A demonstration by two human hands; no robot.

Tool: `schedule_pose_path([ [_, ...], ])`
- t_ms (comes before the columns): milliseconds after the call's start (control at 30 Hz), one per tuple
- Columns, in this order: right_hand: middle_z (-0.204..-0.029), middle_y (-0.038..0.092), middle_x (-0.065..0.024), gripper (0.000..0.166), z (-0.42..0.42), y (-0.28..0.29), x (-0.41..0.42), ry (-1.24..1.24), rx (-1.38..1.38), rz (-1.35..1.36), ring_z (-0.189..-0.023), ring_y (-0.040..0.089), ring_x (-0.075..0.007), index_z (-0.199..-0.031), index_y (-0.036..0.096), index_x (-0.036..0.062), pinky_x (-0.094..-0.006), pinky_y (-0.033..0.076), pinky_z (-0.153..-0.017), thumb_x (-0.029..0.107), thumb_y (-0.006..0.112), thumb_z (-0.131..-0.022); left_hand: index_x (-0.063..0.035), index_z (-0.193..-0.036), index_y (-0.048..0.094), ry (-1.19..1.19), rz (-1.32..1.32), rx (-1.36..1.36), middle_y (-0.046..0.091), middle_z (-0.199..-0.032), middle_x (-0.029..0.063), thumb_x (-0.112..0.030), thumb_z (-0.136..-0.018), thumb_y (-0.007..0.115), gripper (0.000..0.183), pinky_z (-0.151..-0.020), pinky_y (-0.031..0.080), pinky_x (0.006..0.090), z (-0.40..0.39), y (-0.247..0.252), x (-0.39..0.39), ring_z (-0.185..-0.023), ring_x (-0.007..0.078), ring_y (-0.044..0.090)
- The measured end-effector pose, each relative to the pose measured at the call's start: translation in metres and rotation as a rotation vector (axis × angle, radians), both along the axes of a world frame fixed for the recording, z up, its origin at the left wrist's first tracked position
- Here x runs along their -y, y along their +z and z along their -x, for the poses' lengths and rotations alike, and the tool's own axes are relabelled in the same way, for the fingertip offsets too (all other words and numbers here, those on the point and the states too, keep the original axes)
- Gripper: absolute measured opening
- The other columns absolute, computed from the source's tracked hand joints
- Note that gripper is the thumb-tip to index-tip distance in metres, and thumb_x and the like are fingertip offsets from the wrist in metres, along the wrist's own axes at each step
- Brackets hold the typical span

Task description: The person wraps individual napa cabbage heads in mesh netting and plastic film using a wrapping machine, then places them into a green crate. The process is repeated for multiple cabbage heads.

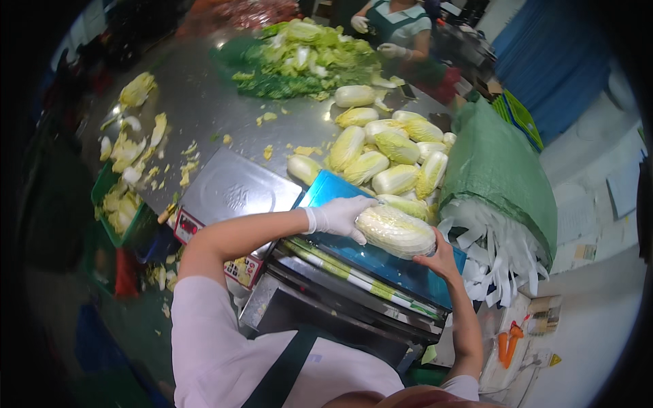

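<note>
Between my two hands is a napa cabbage (397,232) in a white foam net, with shiny clear film over it. My left hand (341,217), in a white glove, grips its left end. Bare fingers of my right hand (437,257) hold the right end. Under the cabbage lies the blue top (326,191) of a wrapping machine, with a roll of printed film (357,280) along its near side. More napa cabbages (390,148), without nets, are heaped just beyond. To the left sits a weighing scale (240,188) with a steel plate and a lit red display.
A green woven sack (497,178) spills white foam nets (490,245) at right. Trimmed leaves (316,56) pile at the back of the steel table (199,112), near a gloved co-worker (398,30). A green crate (120,204) holds leaves at left. Orange-handled scissors (510,347) lie lower right.
</note>
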State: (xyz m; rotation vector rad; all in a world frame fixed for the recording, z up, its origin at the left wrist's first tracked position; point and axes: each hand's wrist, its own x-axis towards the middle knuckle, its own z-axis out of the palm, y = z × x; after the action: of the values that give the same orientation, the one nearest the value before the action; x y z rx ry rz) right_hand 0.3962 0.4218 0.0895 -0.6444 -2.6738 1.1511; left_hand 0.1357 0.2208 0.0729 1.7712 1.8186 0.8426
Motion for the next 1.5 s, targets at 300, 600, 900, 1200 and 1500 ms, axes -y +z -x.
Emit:
schedule_pose_path([
  [300,-0.121,0.057,-0.0186,0.099,-0.005,0.003,-0.002,-0.007,0.022,-0.011,-0.114,0.054,-0.0291,-0.132,0.039,0.0009,-0.0345,0.041,-0.097,0.04,0.085,-0.054,-0.0057,-0.133,0.036,-0.019,0.016,-0.004,0.047,-0.125,0.0186,-0.034,-0.062,0.082,0.089,-0.096,0.041,0.0388,-0.002,0.007,-0.004,-0.116,0.0358,0.047],
  [600,-0.134,0.045,-0.0201,0.116,-0.006,-0.011,-0.005,0.013,-0.05,0.132,-0.124,0.044,-0.0301,-0.14,0.025,0.0,-0.0334,0.032,-0.105,0.033,0.089,-0.049,-0.0059,-0.133,0.036,-0.004,-0.05,-0.019,0.049,-0.123,0.019,-0.033,-0.063,0.081,0.087,-0.096,0.041,0.0391,-0.001,-0.002,0.0,-0.114,0.0362,0.049],
  [900,-0.132,0.047,-0.0151,0.109,-0.006,-0.025,-0.009,-0.007,-0.155,0.143,-0.12,0.047,-0.0228,-0.14,0.029,0.0022,-0.0346,0.037,-0.101,0.021,0.09,-0.052,-0.0046,-0.134,0.037,0.023,0.009,0.017,0.049,-0.126,0.0181,-0.027,-0.062,0.083,0.088,-0.099,0.04,0.036,-0.005,0.008,0.001,-0.117,0.0335,0.049],
  [1200,-0.117,0.059,-0.0159,0.097,-0.016,-0.004,0.014,-0.096,-0.245,0.29,-0.107,0.057,-0.0219,-0.136,0.036,0.0024,-0.0324,0.044,-0.093,0.012,0.087,-0.055,-0.0031,-0.132,0.041,0.116,-0.072,0.294,0.055,-0.122,0.0171,-0.016,-0.06,0.084,0.085,-0.095,0.044,0.0327,-0.016,0.007,0.01,-0.112,0.0273,0.054],
  [1500,-0.106,0.062,-0.011,0.074,-0.066,0.023,0.077,-0.185,-0.284,0.445,-0.098,0.059,-0.0189,-0.126,0.044,0.0036,-0.0307,0.047,-0.088,0.004,0.078,-0.059,-0.0008,-0.118,0.053,0.186,0.07,0.541,0.063,-0.109,0.0156,-0.025,-0.061,0.085,0.069,-0.089,0.046,0.0318,-0.064,0.059,0.071,-0.1,0.0255,0.06],
])
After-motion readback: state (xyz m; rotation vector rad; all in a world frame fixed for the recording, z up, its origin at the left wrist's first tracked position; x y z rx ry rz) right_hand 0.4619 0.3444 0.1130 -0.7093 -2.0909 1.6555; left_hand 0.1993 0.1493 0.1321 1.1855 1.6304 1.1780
